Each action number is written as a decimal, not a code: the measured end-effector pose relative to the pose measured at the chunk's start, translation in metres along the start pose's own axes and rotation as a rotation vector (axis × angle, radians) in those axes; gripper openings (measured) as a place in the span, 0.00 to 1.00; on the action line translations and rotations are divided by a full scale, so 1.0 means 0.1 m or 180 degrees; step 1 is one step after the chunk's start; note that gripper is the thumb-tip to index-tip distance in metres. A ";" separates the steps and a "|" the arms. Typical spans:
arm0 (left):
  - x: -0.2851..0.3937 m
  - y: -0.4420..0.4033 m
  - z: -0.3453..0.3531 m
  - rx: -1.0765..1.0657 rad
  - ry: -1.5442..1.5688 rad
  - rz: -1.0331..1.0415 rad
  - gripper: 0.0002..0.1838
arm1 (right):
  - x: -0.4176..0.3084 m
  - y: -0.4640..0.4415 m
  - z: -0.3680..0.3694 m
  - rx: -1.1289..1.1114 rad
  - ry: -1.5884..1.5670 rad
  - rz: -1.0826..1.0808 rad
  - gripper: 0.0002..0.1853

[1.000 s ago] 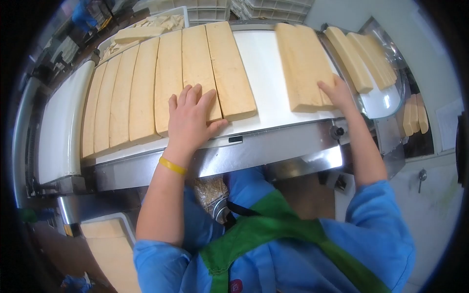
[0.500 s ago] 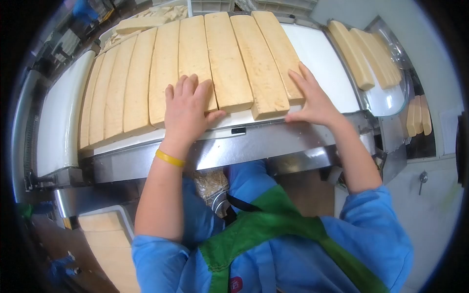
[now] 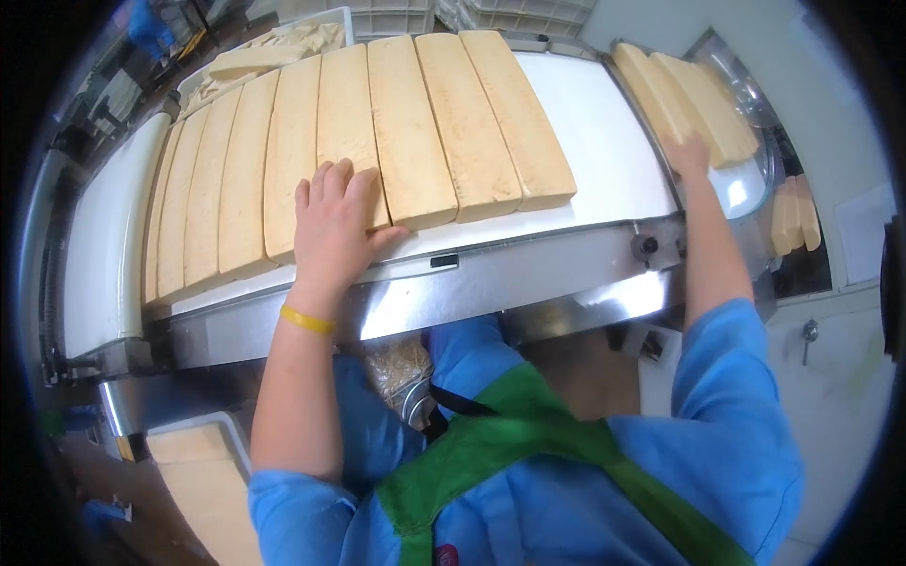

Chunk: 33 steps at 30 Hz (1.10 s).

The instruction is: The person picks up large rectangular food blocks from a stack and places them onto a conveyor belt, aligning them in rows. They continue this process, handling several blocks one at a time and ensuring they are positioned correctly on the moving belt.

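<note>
Long pale-yellow slabs (image 3: pixel 406 132) lie side by side in a row across a white conveyor belt (image 3: pixel 604 141). My left hand (image 3: pixel 332 222), with a yellow band at the wrist, rests on the near ends of the middle slabs. Its fingers are apart and it holds nothing. Off to the right, my right hand (image 3: pixel 689 156) is at the near end of a similar slab (image 3: pixel 653 94) beyond the belt's end. That hand is blurred and its fingers are mostly hidden, so its grip does not show. Another slab (image 3: pixel 703 104) lies just beside it.
A metal rail (image 3: pixel 415 292) with a dark knob (image 3: pixel 645 247) runs along the belt's near side. Behind stands a white crate (image 3: pixel 346 24) of pale pieces. Shorter pale pieces (image 3: pixel 796 215) lie far right. At lower left is a tray (image 3: pixel 236 441) of pale slabs.
My right hand has left the rightmost slabs of the row and moved right to the slabs beyond the belt. The row's near ends there are now more even. My left hand stays on the slabs.
</note>
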<state>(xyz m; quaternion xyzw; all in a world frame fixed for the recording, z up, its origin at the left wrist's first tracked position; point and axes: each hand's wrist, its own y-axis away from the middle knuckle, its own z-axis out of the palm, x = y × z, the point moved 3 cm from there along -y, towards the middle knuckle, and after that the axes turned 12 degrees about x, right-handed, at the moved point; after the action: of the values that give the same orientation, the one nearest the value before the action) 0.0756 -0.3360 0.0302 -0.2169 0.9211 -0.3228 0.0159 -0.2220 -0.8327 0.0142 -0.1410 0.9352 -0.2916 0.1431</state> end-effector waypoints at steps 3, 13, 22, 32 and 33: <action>-0.05 0.03 -0.02 0.0007 0.0001 0.0002 0.38 | 0.53 0.03 0.14 -0.0124 -0.0356 0.0260 0.43; -0.06 0.02 -0.04 -0.0047 0.0088 -0.0052 0.38 | 0.75 0.10 0.05 -0.0589 -0.1657 0.0597 0.40; -0.09 0.05 -0.07 -0.0114 0.0099 -0.0164 0.36 | -1.15 1.31 -0.44 -0.0410 -0.1584 -0.1303 0.30; -0.26 0.13 -0.19 0.0638 0.1183 -0.0462 0.20 | -2.06 2.14 -1.45 -0.0235 -0.2736 -0.2516 0.12; -0.28 0.13 -0.23 0.0851 0.1079 -0.0415 0.17 | -2.17 2.36 -1.58 -0.0739 -0.3212 -0.2788 0.10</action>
<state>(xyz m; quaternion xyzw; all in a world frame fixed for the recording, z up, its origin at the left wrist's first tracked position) 0.0921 -0.3020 0.0373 -0.2145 0.8437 -0.4743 -0.1315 -0.1204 -0.4907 0.0411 -0.6401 0.6357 -0.1188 0.4147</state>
